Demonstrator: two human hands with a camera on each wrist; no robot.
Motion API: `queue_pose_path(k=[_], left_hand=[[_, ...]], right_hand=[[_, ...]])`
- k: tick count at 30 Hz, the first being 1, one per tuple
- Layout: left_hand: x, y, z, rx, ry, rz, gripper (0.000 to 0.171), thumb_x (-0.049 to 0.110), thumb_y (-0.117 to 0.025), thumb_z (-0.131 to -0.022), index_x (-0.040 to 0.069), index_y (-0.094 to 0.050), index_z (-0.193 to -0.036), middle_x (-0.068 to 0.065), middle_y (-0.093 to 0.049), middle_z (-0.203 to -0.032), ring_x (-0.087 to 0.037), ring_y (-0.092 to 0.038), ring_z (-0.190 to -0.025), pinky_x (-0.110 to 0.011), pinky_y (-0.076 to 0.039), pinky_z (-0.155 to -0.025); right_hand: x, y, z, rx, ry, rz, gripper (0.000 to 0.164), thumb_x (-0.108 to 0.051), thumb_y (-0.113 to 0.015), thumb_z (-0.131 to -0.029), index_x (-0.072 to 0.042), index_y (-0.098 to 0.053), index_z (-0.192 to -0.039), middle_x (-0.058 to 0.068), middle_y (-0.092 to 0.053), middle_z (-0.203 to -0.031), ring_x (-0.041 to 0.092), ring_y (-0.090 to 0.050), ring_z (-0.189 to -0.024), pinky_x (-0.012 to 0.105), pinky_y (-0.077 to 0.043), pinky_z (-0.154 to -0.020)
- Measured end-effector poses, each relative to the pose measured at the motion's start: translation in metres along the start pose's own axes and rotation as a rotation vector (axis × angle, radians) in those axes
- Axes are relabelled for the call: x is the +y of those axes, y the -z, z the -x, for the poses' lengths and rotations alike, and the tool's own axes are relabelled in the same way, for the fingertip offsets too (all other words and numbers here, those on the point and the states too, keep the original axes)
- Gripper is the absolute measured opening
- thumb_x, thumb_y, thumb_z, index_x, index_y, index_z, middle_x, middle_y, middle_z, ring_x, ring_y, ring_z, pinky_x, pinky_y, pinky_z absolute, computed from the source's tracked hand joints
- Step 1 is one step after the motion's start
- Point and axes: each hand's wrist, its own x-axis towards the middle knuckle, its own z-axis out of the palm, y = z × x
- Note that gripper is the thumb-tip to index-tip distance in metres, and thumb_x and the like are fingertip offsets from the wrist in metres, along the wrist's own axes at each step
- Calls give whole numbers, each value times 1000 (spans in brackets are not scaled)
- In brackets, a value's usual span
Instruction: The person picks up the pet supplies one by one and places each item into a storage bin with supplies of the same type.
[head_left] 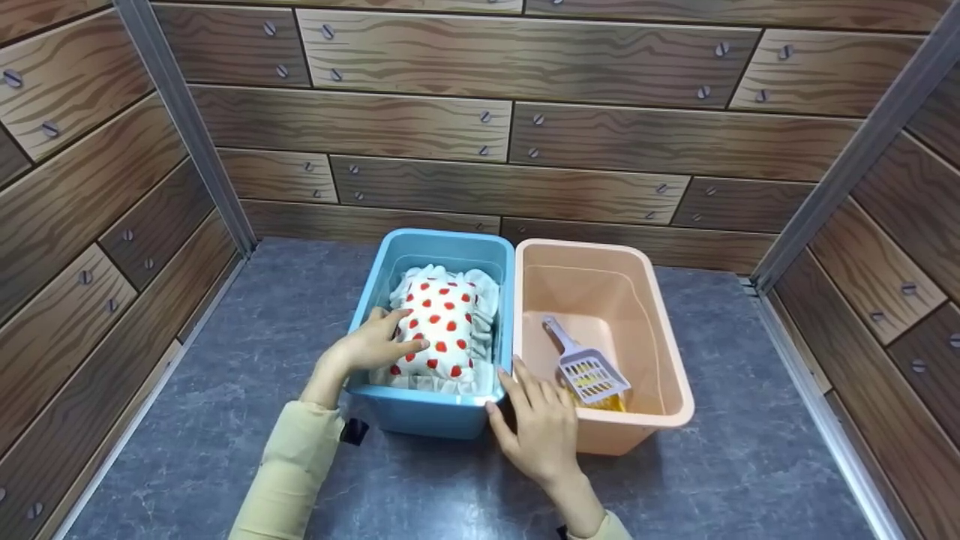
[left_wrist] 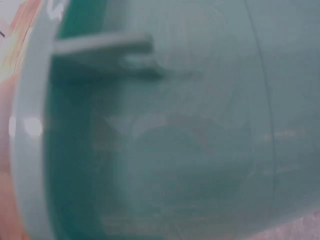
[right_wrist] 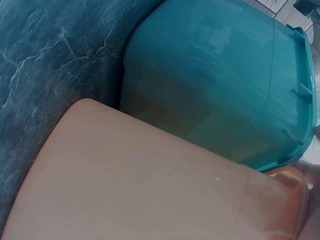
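A small white pillow (head_left: 441, 324) with red strawberries and a ruffled edge lies inside a blue bin (head_left: 442, 415). My left hand (head_left: 373, 341) reaches over the bin's left rim, its thumb and forefinger stretched out on the pillow's left side. Its other fingers are partly hidden. At the front, my right hand (head_left: 541, 427) rests where the two bins meet, thumb at the blue bin's corner and straight fingers over the rim of a peach bin (head_left: 660, 352). The left wrist view shows only the blue bin's outer wall (left_wrist: 190, 150), close up.
In the peach bin a lilac slotted scoop (head_left: 589, 370) leans over something yellow (head_left: 611, 403). Both bins stand side by side on a dark marbled floor (head_left: 750, 450). Wood-patterned walls (head_left: 480, 67) with grey metal corner strips enclose the back and sides.
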Motion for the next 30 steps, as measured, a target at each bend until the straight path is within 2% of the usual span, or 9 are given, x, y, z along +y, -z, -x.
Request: queue_pose_path(k=[6,12,15,19,25,30], left_hand=[[12,-6,11,45,2,-52,76,41,-62,-95,-2,-32,-151,-27,-35,-137,-36,-49,-121,-51,-42,-99],[22,-22,17,155,-50,-181,70,41,-65,-93,1,-43,-146,-27,-37,-142,-40,-50,-122,-52,-46,-96],[27,-32,19,224,-97,-224,66,41,-66,-92,2,-48,-143,-27,-42,-141,-41,-54,-118,-53,-48,-91],[35,-44,24,309,-186,-249,58,38,-67,-92,2,-55,-136,-25,-50,-136,-42,-57,-114,-56,-47,-92],[44,-60,28,452,-309,-295,49,37,-68,-91,4,-63,-126,-21,-59,-125,-38,-59,-111,-58,-45,-93],[50,-71,29,533,-363,-313,42,33,-70,-90,5,-67,-121,-19,-62,-121,-35,-58,-113,-64,-42,-95]], right_hand=[[0,4,-3,-27,-4,-9,46,-46,-56,-92,-11,-70,-119,13,-64,-128,28,-64,-93,46,-48,-80],[0,9,-8,-82,-13,-30,44,-39,-67,-86,-11,-70,-119,15,-63,-129,29,-65,-94,45,-50,-81],[2,13,-10,-121,-23,-57,43,-35,-71,-85,-11,-69,-121,14,-63,-130,30,-65,-98,46,-51,-84],[5,17,-12,-145,-13,-102,42,-30,-73,-84,-9,-69,-120,15,-63,-129,31,-65,-101,48,-52,-86],[10,25,-13,-124,56,-98,38,-29,-74,-83,-8,-70,-115,15,-66,-121,30,-65,-98,48,-50,-85],[19,35,-10,-91,86,-87,34,-28,-73,-82,-8,-71,-110,13,-69,-113,30,-64,-96,50,-46,-85]])
